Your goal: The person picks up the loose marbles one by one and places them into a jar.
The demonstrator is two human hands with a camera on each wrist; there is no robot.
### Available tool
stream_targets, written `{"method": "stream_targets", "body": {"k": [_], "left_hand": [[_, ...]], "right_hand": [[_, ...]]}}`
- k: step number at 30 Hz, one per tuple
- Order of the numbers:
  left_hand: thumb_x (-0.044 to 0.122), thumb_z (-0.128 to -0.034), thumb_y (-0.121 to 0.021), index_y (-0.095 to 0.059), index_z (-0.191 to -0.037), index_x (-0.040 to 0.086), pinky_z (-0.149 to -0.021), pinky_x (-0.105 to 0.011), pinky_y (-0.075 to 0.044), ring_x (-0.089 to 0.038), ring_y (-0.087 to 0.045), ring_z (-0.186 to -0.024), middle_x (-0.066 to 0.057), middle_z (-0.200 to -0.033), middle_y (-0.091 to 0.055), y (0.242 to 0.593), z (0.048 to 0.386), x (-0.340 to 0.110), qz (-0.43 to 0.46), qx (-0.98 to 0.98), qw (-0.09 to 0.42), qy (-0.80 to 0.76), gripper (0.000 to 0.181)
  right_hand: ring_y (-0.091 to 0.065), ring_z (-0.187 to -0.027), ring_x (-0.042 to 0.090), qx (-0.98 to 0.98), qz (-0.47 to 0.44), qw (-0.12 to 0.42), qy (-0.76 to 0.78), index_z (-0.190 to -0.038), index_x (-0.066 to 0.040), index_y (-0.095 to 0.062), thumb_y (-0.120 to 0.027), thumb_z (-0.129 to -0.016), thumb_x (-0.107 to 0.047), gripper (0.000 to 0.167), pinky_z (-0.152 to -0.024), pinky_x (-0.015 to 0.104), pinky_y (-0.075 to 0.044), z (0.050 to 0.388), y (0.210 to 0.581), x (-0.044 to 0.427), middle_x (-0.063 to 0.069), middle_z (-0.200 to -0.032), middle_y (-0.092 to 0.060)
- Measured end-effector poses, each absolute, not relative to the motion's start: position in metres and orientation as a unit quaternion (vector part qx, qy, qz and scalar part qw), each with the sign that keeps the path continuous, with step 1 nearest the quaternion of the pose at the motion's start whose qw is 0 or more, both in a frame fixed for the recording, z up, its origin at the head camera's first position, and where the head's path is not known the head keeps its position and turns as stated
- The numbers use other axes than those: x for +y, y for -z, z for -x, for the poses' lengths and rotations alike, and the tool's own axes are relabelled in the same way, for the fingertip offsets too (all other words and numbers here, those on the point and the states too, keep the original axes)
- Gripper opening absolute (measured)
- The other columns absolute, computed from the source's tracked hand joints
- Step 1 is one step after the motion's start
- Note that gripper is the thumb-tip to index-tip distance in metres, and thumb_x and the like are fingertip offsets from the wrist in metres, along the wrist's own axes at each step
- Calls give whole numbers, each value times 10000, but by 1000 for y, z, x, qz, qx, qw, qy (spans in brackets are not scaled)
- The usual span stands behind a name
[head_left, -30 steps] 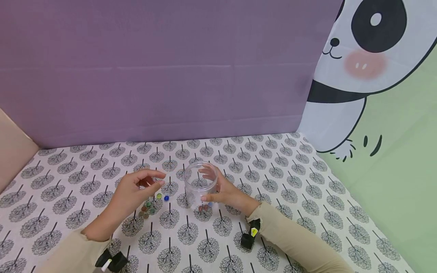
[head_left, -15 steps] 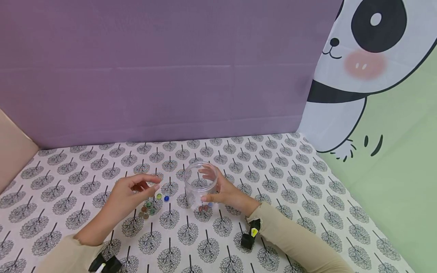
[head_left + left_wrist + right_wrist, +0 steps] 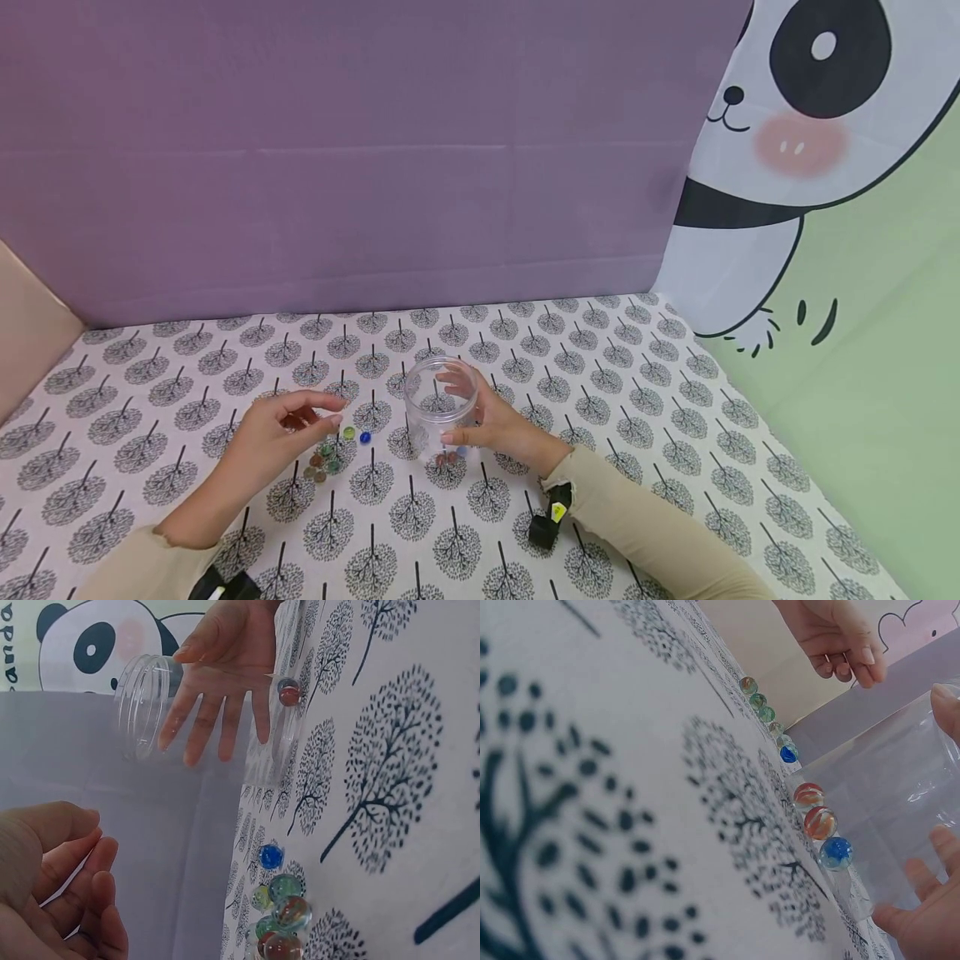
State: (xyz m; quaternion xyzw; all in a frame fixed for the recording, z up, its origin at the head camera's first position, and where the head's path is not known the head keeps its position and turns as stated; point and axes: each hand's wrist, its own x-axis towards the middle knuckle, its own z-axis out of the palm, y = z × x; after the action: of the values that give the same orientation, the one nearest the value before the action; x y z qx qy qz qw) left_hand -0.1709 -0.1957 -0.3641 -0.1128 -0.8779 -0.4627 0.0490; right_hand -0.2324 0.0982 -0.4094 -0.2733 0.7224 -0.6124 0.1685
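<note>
A clear, wide-mouthed jar stands upright on the cloth, and the right hand grips its right side, thumb in front and fingers behind. Inside at the bottom lie two red-and-white marbles and a blue one. Left of the jar, a blue marble, a yellow-green marble and a cluster of green and brown marbles rest on the cloth. Above and behind the cluster hovers the left hand, its fingers loosely bent, thumb and forefinger slightly apart, with nothing visible between them.
The cloth has a tree print and covers the whole surface. Behind it rises a purple backdrop; at the right is a green sheet with a panda, and at the far left a beige panel.
The left hand has drawn back to the left and a little lower, away from the jar. The right hand, the jar and the marbles have stayed in place.
</note>
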Motion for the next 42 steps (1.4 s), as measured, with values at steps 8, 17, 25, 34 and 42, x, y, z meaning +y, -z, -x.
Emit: {"method": "stream_targets", "body": {"k": [8,17,25,34,42], "left_hand": [[176,-860,-687,-674,-1086,48,-581,-246,-459,-117,-561,-701,-69,-861,-660,368,170,-198,106,-881,53,458,260],[195,-865,-684,-670,-1097,67,-581,-241,-452,-100,-548,-717,-49,-873,-649,372,170,-201,97,-887,44,449,266],[212,-872,-678,-671,-1100,80,-602,-235,-454,-86,-551,-747,-32,-888,-636,375,169,-205,90,-890,38,446,263],[222,-873,-675,-671,-1091,74,-635,-240,-468,-91,-564,-760,-51,-926,-657,378,168,-210,88,-895,36,435,264],[191,-873,-669,-670,-1088,51,-629,-246,-478,-95,-567,-758,-81,-955,-663,383,174,-216,78,-895,28,438,256]], "right_hand": [[-286,-1384,240,723,277,168,610,-1463,-342,-191,-795,-742,-211,949,-1086,447,-291,232,409,99,-73,-1495,-306],[-285,-1383,220,727,278,166,606,-1462,-360,-186,-793,-744,-218,950,-1084,465,-288,231,410,99,-85,-1492,-309],[-292,-1377,224,722,282,169,609,-1477,-307,-181,-797,-740,-269,962,-1078,474,-293,233,410,100,-67,-1496,-301],[-302,-1373,216,724,279,167,608,-1467,-329,-194,-789,-748,-195,943,-1081,463,-294,232,407,99,-71,-1492,-311],[-285,-1384,225,730,266,174,605,-1476,-325,-170,-780,-751,-133,966,-1078,461,-299,231,407,99,-68,-1510,-287]]}}
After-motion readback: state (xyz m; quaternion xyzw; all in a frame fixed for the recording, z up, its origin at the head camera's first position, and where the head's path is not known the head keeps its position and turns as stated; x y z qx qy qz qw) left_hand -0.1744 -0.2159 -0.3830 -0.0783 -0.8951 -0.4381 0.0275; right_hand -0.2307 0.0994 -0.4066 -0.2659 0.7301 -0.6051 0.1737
